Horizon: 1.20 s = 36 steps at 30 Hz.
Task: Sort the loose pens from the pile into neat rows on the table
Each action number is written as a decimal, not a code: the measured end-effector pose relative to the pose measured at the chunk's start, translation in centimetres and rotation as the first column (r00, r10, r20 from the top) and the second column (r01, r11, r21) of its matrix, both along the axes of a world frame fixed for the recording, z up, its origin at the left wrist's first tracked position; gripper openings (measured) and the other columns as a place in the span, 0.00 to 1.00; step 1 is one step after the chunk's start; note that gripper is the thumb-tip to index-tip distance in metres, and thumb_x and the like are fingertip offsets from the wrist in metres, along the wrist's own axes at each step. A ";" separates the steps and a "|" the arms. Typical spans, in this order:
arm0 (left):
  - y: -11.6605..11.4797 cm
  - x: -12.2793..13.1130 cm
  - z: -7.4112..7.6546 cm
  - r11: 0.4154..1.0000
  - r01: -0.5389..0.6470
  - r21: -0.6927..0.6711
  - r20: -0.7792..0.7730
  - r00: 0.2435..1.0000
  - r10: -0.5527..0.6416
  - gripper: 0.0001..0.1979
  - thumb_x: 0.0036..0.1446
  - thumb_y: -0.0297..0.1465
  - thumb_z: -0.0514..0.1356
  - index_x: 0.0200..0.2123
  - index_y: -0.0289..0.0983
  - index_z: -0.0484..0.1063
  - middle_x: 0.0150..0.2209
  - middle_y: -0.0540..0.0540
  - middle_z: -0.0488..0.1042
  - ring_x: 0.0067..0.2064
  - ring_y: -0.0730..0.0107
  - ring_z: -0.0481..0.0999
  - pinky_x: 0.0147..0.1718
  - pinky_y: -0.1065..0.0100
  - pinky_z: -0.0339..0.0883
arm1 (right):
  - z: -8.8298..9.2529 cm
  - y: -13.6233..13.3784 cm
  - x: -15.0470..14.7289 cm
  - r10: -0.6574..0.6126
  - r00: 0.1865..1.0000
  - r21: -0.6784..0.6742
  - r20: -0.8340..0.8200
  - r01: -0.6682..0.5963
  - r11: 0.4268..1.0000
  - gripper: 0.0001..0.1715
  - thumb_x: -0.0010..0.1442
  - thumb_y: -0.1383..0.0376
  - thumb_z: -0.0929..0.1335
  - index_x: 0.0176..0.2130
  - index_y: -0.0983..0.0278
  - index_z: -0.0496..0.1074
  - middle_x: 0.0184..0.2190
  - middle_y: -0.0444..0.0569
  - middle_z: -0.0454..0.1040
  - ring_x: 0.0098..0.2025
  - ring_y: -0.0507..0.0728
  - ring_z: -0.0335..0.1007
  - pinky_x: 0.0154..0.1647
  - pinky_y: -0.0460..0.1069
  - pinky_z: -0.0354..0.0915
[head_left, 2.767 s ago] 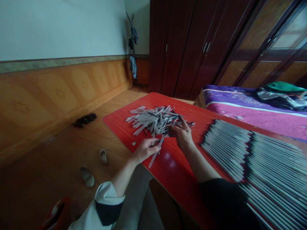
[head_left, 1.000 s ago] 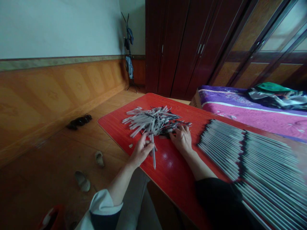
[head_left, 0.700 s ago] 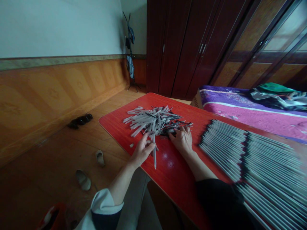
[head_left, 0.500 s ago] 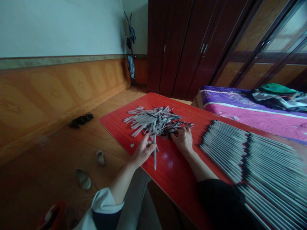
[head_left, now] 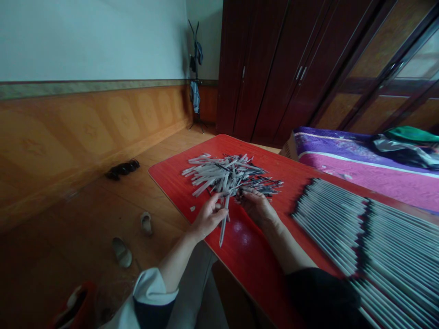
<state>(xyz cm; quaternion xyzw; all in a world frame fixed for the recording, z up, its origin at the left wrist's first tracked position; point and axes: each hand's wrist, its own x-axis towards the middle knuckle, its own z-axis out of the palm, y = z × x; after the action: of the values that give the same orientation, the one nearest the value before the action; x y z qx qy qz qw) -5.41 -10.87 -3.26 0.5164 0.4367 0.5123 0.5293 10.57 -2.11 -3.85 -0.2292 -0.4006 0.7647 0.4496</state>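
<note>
Red tabletop (head_left: 254, 274): handling a slender tube beside a loose pile

The left hand (head_left: 210, 215) pinches one pale tube (head_left: 223, 230) between thumb and fingers; the tube slants over the tabletop near its front edge, lower end free. The right hand (head_left: 259, 209) has its fingertips drawn together at the near side of the loose pile (head_left: 205, 172); whether they grasp a piece cannot be told. Pinch lightly, as the slender tube may flex. Draw pieces singly, since crossed lengths could snag.

Materials: the pile mixes frosted, plastic-looking strips with thin dark rods (head_left: 269, 186), heaped at odd angles. To the right, straight, smooth-looking pale rods (head_left: 332, 208) with dark ends lie in parallel rows.
</note>
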 end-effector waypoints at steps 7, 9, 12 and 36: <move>-0.3 0.0 0.4 1.000 0.014 -0.008 -0.013 1.000 -0.014 0.22 0.53 0.29 0.55 0.52 0.36 0.60 0.22 0.53 0.69 0.24 0.77 0.66 0.23 0.76 0.57 | -0.3 0.1 0.3 0.076 0.996 -0.009 -0.048 -0.076 0.997 0.14 0.47 0.66 0.73 0.37 0.64 0.76 0.29 0.45 0.76 0.31 0.50 0.71 0.31 0.43 0.67; -0.3 0.1 0.3 1.000 0.021 0.000 -0.020 1.000 -0.021 0.23 0.53 0.29 0.55 0.54 0.36 0.59 0.22 0.53 0.69 0.24 0.76 0.66 0.24 0.75 0.57 | -0.2 0.1 0.4 0.087 0.996 -0.014 -0.026 -0.087 0.996 0.14 0.46 0.67 0.73 0.37 0.64 0.76 0.29 0.45 0.76 0.32 0.50 0.71 0.31 0.44 0.67; -0.2 0.1 -0.1 1.000 0.016 0.016 -0.022 1.000 -0.015 0.23 0.53 0.29 0.56 0.53 0.36 0.58 0.22 0.53 0.69 0.24 0.76 0.66 0.24 0.75 0.56 | -0.4 0.1 0.5 0.090 0.996 -0.023 -0.005 -0.090 0.996 0.09 0.46 0.66 0.73 0.32 0.65 0.76 0.28 0.45 0.76 0.30 0.51 0.71 0.29 0.44 0.67; -0.3 -0.1 0.3 0.998 0.045 0.050 -0.129 0.991 -0.039 0.23 0.57 0.33 0.55 0.56 0.33 0.64 0.25 0.50 0.70 0.24 0.77 0.62 0.24 0.75 0.56 | -0.5 0.0 -0.1 0.013 0.992 0.037 0.127 -0.018 0.999 0.12 0.40 0.64 0.75 0.30 0.65 0.77 0.25 0.45 0.76 0.24 0.50 0.67 0.29 0.47 0.64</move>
<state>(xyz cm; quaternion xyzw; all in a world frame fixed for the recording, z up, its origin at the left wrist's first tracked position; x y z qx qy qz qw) -5.51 -11.12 -2.98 0.5710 0.4453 0.4781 0.4970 10.48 -2.15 -4.34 -0.2657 -0.4446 0.7444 0.4214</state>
